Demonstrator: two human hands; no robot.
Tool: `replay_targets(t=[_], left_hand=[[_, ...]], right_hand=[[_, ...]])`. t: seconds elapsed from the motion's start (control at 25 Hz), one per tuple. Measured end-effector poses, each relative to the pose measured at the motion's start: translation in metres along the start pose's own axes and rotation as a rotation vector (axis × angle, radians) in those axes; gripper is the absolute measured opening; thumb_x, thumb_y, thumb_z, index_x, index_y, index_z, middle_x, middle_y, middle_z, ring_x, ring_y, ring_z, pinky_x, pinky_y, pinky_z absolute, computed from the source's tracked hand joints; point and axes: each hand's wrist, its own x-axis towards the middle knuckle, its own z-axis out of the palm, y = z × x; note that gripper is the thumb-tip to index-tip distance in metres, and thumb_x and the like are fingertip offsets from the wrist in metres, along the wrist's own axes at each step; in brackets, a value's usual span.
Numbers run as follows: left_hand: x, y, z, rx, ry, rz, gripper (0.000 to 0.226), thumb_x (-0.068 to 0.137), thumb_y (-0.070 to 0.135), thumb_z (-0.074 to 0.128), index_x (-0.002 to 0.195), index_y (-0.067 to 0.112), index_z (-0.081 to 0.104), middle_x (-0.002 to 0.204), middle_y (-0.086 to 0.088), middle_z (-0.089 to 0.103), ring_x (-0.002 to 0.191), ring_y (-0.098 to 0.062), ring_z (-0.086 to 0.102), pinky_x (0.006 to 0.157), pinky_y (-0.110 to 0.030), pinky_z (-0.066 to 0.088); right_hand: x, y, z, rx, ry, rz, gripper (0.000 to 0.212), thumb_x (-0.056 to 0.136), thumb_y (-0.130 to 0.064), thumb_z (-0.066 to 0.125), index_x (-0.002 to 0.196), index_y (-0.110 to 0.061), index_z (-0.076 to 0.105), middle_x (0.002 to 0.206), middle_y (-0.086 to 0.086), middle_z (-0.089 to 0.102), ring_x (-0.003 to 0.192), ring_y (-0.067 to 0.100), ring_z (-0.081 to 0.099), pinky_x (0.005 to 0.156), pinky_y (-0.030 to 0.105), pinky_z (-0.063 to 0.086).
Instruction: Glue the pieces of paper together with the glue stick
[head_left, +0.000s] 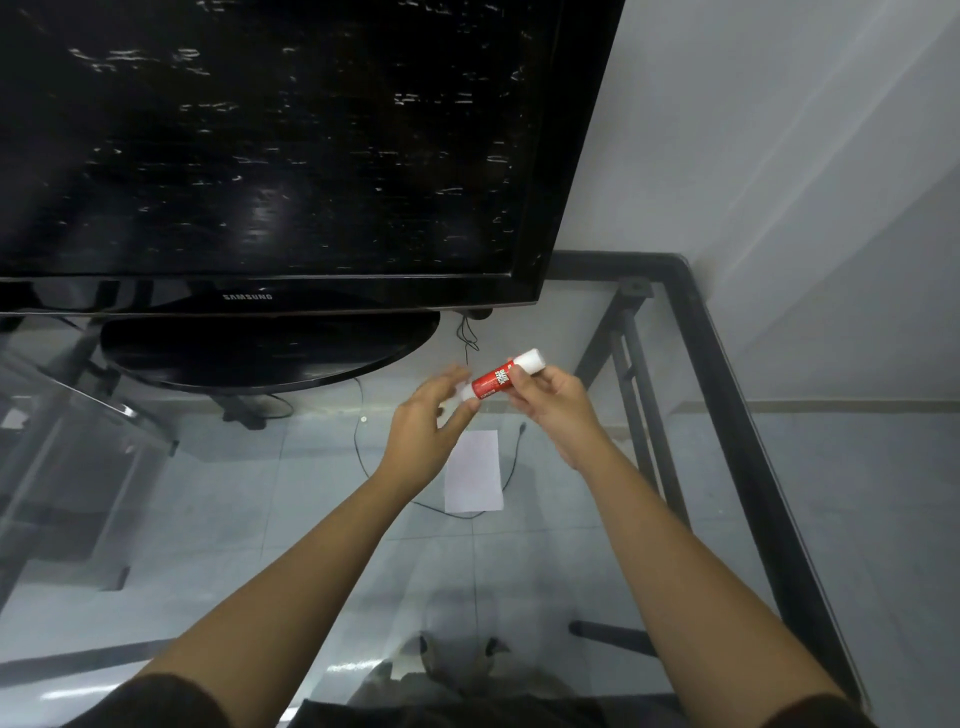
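The person's right hand (551, 400) pinches the red middle of the glue stick (503, 378), held in the air just above a white paper (474, 472), while the left hand (427, 422), fingers loosely spread, touches the stick's lower white end. The stick looks light, rigid and smooth, so the firm barrel seems the best hold while twisting an end. The paper, thin and floppy, lies flat on the glass table (597, 545) beneath the stick, and would likely slide on it
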Motion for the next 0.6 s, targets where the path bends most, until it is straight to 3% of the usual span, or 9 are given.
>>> replay_targets(t=[0.04, 0.12, 0.2, 0.32, 0.6], left_hand=[[0.0, -0.013, 0.005, 0.092, -0.033, -0.007, 0.049, 0.095, 0.032, 0.046, 0.141, 0.018, 0.036, 0.151, -0.002, 0.036, 0.135, -0.017, 0.038, 0.106, -0.025, 0.034], [-0.004, -0.04, 0.012, 0.24, -0.085, -0.057, 0.056, 0.098, 0.035, 0.033, 0.148, 0.016, 0.015, 0.159, -0.003, 0.012, 0.146, -0.018, 0.013, 0.116, -0.031, 0.014], [-0.009, -0.067, 0.015, 0.4, -0.149, -0.092, 0.058, 0.1, 0.036, 0.025, 0.148, 0.012, 0.006, 0.16, -0.005, 0.003, 0.147, -0.02, 0.001, 0.119, -0.035, 0.008], [-0.017, -0.096, 0.02, 0.613, -0.232, -0.153, 0.057, 0.1, 0.035, 0.017, 0.148, 0.011, -0.002, 0.16, -0.006, -0.006, 0.147, -0.022, -0.007, 0.12, -0.039, 0.006], [-0.022, -0.114, 0.031, 0.761, -0.252, -0.227, 0.058, 0.099, 0.037, 0.01, 0.147, 0.011, -0.009, 0.159, -0.007, -0.012, 0.146, -0.023, -0.012, 0.12, -0.041, 0.002]], right_hand=[[0.002, 0.007, -0.003, -0.103, 0.068, -0.026, 0.015, 0.088, -0.024, 0.062, 0.101, -0.015, 0.064, 0.099, 0.0, 0.068, 0.092, 0.005, 0.064, 0.072, 0.011, 0.05], [0.006, 0.021, -0.01, -0.315, 0.148, -0.083, 0.017, 0.087, -0.02, 0.063, 0.099, -0.009, 0.066, 0.085, -0.007, 0.067, 0.081, -0.006, 0.061, 0.072, 0.01, 0.046], [0.011, 0.035, -0.017, -0.429, 0.159, -0.086, 0.017, 0.085, -0.018, 0.066, 0.098, -0.008, 0.067, 0.084, -0.002, 0.069, 0.084, 0.005, 0.064, 0.081, 0.021, 0.047], [0.015, 0.051, -0.024, -0.552, 0.161, -0.071, 0.026, 0.084, -0.02, 0.067, 0.108, -0.009, 0.065, 0.098, 0.008, 0.069, 0.092, 0.019, 0.062, 0.083, 0.028, 0.048], [0.024, 0.064, -0.027, -0.632, 0.159, -0.116, 0.027, 0.083, -0.022, 0.068, 0.107, -0.01, 0.066, 0.102, 0.008, 0.07, 0.095, 0.02, 0.064, 0.087, 0.034, 0.052]])
